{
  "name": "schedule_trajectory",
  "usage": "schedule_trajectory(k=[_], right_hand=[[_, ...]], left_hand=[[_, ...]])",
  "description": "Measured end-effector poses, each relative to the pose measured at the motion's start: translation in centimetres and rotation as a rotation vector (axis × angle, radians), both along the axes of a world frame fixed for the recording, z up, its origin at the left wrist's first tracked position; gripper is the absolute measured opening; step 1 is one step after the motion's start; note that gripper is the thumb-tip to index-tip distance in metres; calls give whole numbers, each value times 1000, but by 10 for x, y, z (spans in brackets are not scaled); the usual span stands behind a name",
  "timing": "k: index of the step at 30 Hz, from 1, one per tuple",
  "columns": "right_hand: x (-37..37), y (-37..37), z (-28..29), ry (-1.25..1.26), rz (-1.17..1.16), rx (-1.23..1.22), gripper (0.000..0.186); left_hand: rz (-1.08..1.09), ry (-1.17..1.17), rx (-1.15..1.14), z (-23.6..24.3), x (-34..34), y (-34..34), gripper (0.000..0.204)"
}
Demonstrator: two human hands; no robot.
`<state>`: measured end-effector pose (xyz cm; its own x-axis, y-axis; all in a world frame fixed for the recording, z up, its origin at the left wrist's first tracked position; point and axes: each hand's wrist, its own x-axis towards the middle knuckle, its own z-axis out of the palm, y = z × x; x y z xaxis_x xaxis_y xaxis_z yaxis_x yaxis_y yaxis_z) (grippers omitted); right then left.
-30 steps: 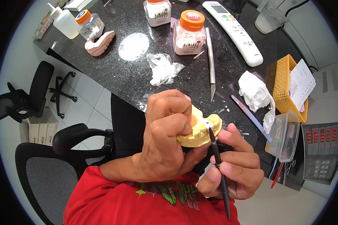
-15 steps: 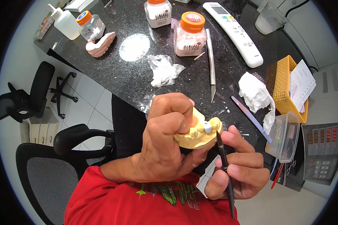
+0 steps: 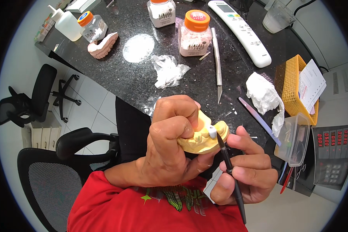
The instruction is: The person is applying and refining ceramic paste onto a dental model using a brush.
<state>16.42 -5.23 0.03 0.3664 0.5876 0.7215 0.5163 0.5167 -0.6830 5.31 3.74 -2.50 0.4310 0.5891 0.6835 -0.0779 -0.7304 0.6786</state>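
Note:
My left hand (image 3: 168, 143) is closed around a yellow dental model (image 3: 199, 145), its fingers curled over the near-left side. On the model a white tooth crown (image 3: 212, 132) stands out among the yellow teeth. Between the fingers and thumb of my right hand (image 3: 247, 174) is a slim black brush (image 3: 230, 166) with a dark pointed tip. That tip reaches the model right beside the white crown; whether it touches the crown or the yellow next to it, I cannot tell. Some right fingertips rest close to the model's right edge.
On the dark speckled table lie a craft knife (image 3: 217, 65), crumpled tissues (image 3: 170, 72), a purple-white stick (image 3: 259, 120) and a remote control (image 3: 241, 33). Orange-capped jars (image 3: 195, 34), a pink dental cast (image 3: 103, 45), a yellow basket (image 3: 292, 89) and a clear plastic box (image 3: 292, 141) stand around.
The brush tip has shifted slightly left along the model, from the yellow tooth at the right toward the white crown. My left hand keeps hold of the model with little movement.

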Motion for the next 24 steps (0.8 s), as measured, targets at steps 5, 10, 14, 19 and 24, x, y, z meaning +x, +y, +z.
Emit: schedule_trajectory(k=[5, 10, 14, 19, 24], right_hand=[[0, 0, 2, -4, -8, -18, 23], [0, -1, 2, -7, -13, -15, 23], [0, 0, -2, -29, -3, -3, 23], [-3, 3, -5, 182, 12, 123, 27], [1, 1, -1, 136, 67, 48, 25]], left_hand=[[-1, -6, -2, -1, 0, 0, 54], [0, 4, 14, 1, 0, 0, 53], [8, 14, 31, 0, -1, 1, 53], [-61, 3, -104, 8, -2, -2, 53], [-151, 0, -224, 9, -7, -2, 51]])
